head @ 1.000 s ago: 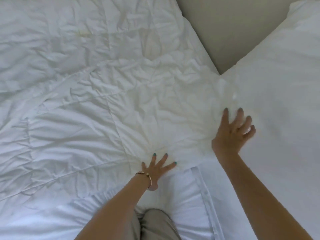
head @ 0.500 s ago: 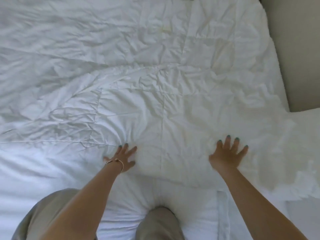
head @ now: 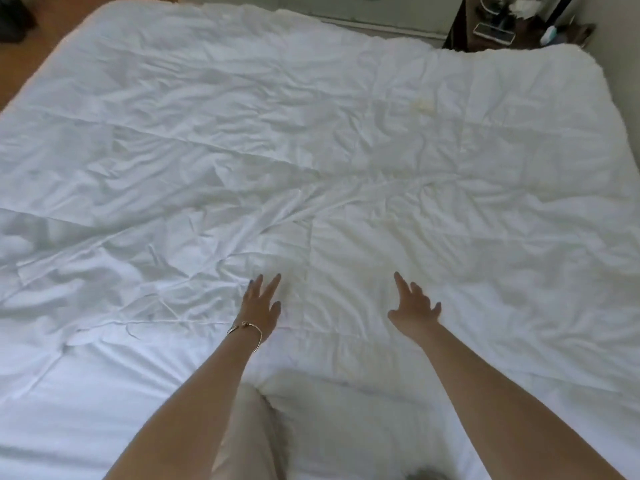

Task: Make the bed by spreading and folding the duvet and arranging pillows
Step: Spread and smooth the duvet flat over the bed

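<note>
Across the bed, the duvet lies spread but creased; left hand and right hand fingers splayed wide, holding nothing; folding and pillows probably remain.

Both bare arms stretched out forward, left hand flat with fingers straight, thin gold bracelet on that wrist, right hand open with fingers spread, hands apart

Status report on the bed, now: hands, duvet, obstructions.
Left hand open, right hand open, both fingers-forward over duvet. Duvet spread across bed, wrinkled. No pillows in view. Nothing lying on duvet.
</note>
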Available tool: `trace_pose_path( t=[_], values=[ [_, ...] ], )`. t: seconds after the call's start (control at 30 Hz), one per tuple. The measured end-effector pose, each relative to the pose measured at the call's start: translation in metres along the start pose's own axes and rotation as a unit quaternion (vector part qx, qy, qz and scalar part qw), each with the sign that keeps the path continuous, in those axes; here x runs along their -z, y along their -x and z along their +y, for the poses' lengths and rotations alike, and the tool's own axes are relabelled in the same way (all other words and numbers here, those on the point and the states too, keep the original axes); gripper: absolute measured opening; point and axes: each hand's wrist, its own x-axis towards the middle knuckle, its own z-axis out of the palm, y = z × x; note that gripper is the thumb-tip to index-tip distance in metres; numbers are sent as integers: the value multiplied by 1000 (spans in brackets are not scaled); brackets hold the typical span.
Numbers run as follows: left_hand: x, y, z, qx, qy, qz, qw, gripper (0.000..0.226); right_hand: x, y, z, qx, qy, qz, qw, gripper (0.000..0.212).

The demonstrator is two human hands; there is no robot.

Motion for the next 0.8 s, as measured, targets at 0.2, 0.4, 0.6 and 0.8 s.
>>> trace_pose_path(
  t=[0.2,0.4,0.6,0.8],
  values=[
    [62,-84,-96,53,-84,128,987,66,18,-52,-189,111,-185,55,975,87],
    [81,-109,-194,-91,-225,215,946,73,7,-115,-301,36,-312,92,945,97],
    [160,-139,-268,-264,-243,261,896,91,12,-151,-310,-24,-423,159,892,61],
    [347,-265,-212,-344,-314,266,844,77,60,-181,-343,24,-385,322,865,29]
  ],
)
